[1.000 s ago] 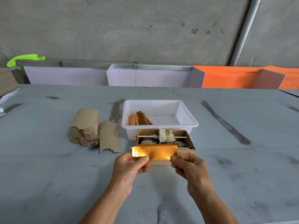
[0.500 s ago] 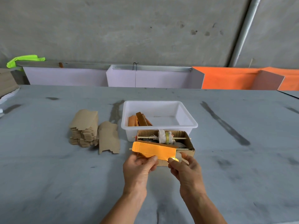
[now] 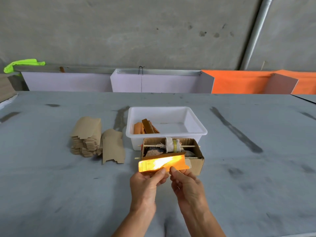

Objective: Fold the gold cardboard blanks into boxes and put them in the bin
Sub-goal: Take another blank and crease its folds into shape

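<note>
A shiny gold cardboard blank is held above the table in front of a small brown carton. My left hand pinches its lower edge near the middle, thumb on the near face. My right hand pinches the same edge just to the right. The blank is partly folded and glares with reflected light. Behind it stands the white plastic bin with a few folded gold boxes lying in its left end. A stack of flat blanks, brown side up, lies to the left, with a loose blank beside it.
A brown carton with sticks, a cloth-wrapped roll and scraps sits directly in front of the bin. White and orange panels line the far table edge below a concrete wall. A green cloth lies at far left.
Both hands have drawn closer together along the blank's lower edge, and the blank has tilted and turned so its gold face catches more light.
</note>
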